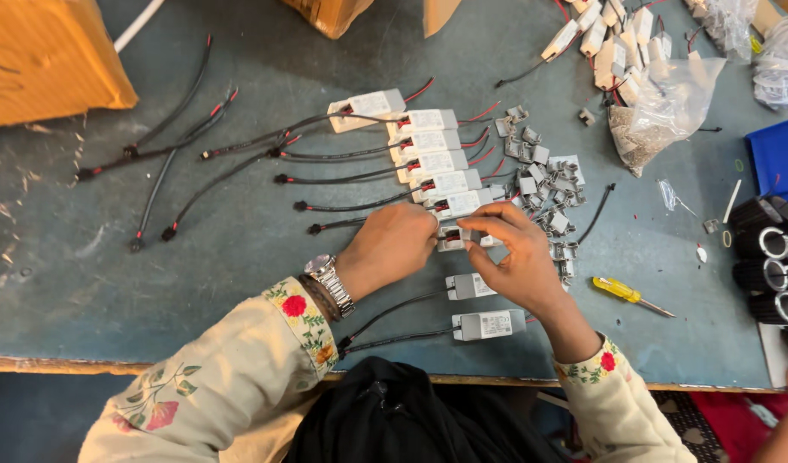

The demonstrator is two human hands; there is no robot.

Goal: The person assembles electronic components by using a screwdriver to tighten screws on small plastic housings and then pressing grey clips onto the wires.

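Scuffed blue-grey worktable [196, 249] holds a row of white driver boxes [437, 163]. Both hands meet at its near end: left hand [392, 244] and right hand [512, 257] pinch one driver box [462, 237], fingers seemingly clamped on a small grey clip. Loose clips [548, 193] nearby could scatter if nudged.

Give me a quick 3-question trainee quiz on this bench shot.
1. True or false: the yellow-handled screwdriver is in the right hand.
2. Which wrist wears the metal watch: A left, B right?
3. What do both hands meet over?

Key
1. False; it lies on the table, right of that hand.
2. A, by the left hand.
3. A small white driver box at the near end of the row of white boxes; the grip itself is partly hidden.
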